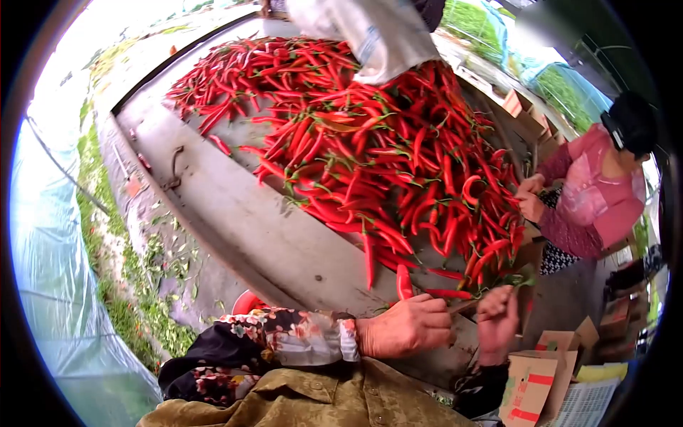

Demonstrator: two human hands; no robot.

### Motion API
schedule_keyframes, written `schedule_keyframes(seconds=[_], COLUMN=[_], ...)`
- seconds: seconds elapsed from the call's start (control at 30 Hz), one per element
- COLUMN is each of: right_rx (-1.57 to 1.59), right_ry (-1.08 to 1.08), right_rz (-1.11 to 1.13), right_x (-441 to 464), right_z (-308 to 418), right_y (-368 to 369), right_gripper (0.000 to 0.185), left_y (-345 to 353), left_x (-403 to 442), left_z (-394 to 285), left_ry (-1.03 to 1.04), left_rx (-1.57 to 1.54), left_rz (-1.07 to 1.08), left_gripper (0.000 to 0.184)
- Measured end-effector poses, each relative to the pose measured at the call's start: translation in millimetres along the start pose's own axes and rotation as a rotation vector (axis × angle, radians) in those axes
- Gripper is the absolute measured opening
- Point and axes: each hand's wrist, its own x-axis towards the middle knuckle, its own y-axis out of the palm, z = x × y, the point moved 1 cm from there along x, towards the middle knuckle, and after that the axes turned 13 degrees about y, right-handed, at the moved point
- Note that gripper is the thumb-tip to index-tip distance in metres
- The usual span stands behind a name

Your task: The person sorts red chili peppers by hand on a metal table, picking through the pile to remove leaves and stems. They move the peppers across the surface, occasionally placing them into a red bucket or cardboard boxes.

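Observation:
My left hand (409, 325) is closed at the near edge of the table, and a red chili pepper (404, 281) sticks up from its fingers. To its right, my right hand (496, 320) is raised with fingers curled in and slightly blurred. A bit of green leaf or stem (525, 276) shows just beyond its fingertips; whether the fingers hold anything is unclear. Ahead of both hands spreads a big heap of red chili peppers (370, 164) with green stems. A few loose ones lie close to my hands.
The heap lies on a grey metal table (235, 213) with a raised rim. A white sack (377, 43) hangs over its far side. At right stands a co-worker (597, 192), hands at the heap. Cardboard boxes (530, 388) and a pale plastic crate (587, 406) are at lower right.

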Motion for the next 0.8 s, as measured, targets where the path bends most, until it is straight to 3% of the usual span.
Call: schedule_keyframes(seconds=[0.07,0.13,0.17,0.23,0.33,0.37,0.4,0.43,0.47,0.5,0.53,0.6,0.63,0.67,0.7,0.73,0.8], right_rx=[-0.201,-0.519,-0.654,-0.865,-1.156,-1.427,-1.808,-2.118,-2.330,-2.494,-2.635,-2.847,-2.326,-2.211,-2.073,-1.891,-1.961], right_ry=[-0.255,-0.647,-0.774,-0.934,-0.520,-0.246,0.169,0.601,0.882,0.994,0.944,0.382,-0.051,-0.403,-0.465,-0.361,-0.354], right_rz=[-0.163,-0.515,-0.627,-1.082,-1.666,-1.829,-1.922,-1.848,-1.682,-1.523,-1.427,-1.317,-1.569,-1.285,-1.033,-0.982,-0.742], right_x=[-30.6,-77.1,-105.4,-149.3,-233.9,-258.0,-278.9,-294.1,-300.6,-297.3,-289.9,-255.7,-215.0,-152.2,-104.1,-53.9,35.0], right_z=[65.2,122.0,151.0,173.7,227.9,237.5,245.4,242.5,235.2,231.5,231.3,243.6,235.9,197.5,187.7,160.0,96.4], right_y=[-30.1,-62.0,-86.6,-104.1,-200.7,-235.6,-267.2,-285.7,-294.1,-295.1,-295.3,-292.7,-270.8,-197.3,-177.2,-138.8,-71.0], right_gripper=[0.017,0.026,0.027,0.019,0.021,0.021,0.020,0.019,0.018,0.018,0.017,0.015,0.013,0.014,0.010,0.010,0.014], left_y=[0.2,5.7,8.1,10.9,34.6,32.7,33.0,25.8,25.9,4.7,-6.6,-44.2,-61.7,-80.6,-100.3,-114.2,-132.8], left_x=[3.0,7.3,12.9,26.1,18.8,15.7,0.1,-15.6,-38.9,-51.1,-73.5,-109.7,-128.9,-145.4,-156.6,-176.3,-225.6], left_z=[6.5,14.9,20.6,35.1,79.6,91.3,102.3,109.0,117.9,117.0,128.0,132.8,130.5,131.0,126.3,122.7,118.5], left_ry=[0.110,0.199,0.233,0.300,0.126,0.034,-0.033,-0.096,-0.198,-0.250,-0.237,-0.426,-0.556,-0.617,-0.745,-0.875,-1.164], left_rx=[0.131,0.227,0.257,0.330,0.302,0.311,0.376,0.411,0.452,0.496,0.608,0.683,0.798,0.878,0.884,0.919,0.939], left_rz=[-0.078,-0.132,-0.146,-0.192,0.051,0.123,0.226,0.274,0.217,0.199,0.094,0.023,0.009,-0.073,-0.114,-0.135,-0.051], left_gripper=[0.032,0.034,0.034,0.033,0.053,0.061,0.061,0.063,0.063,0.058,0.051,0.049,0.047,0.047,0.048,0.053,0.070])
